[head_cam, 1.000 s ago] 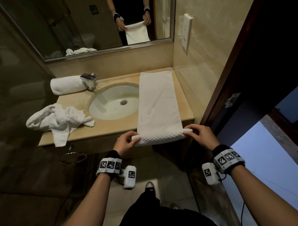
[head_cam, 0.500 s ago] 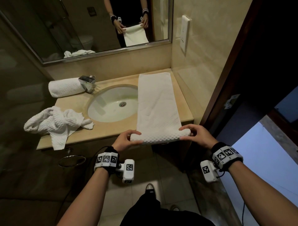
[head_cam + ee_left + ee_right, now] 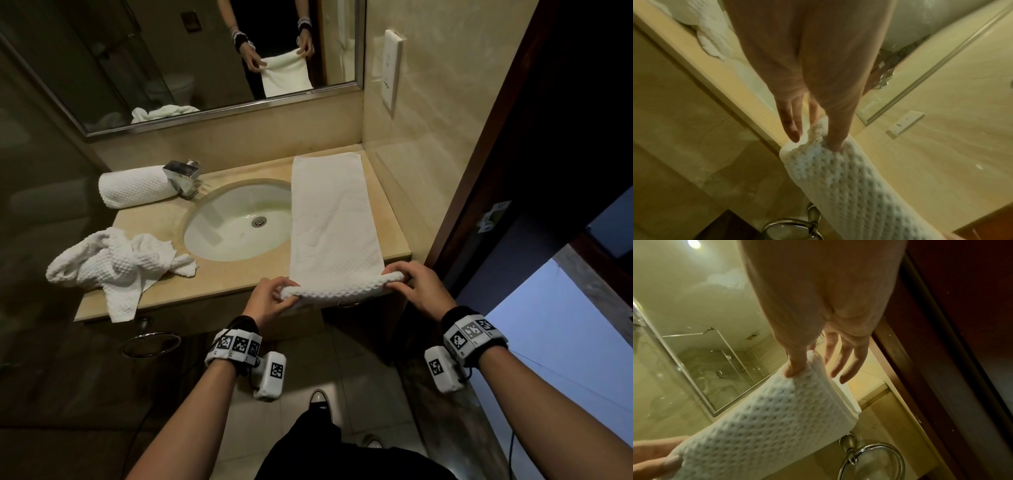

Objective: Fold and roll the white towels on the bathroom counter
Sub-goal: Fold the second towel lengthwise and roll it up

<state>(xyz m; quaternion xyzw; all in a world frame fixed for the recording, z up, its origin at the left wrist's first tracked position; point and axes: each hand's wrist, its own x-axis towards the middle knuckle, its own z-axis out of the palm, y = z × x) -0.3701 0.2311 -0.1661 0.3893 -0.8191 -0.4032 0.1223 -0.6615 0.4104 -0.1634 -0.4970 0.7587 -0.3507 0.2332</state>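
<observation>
Left hand [image 3: 270, 301] pinching the near-left corner of the folded towel [image 3: 334, 222], thumb on top, other fingers loose. Right hand [image 3: 416, 287] pinching the near-right corner likewise. Near end curled over just past the table [image 3: 222, 277] edge, rest flat beside the sink [image 3: 236, 222]. Rolled towel [image 3: 135, 186] by the faucet [image 3: 183, 178]; crumpled towel [image 3: 113, 265] at left.
</observation>
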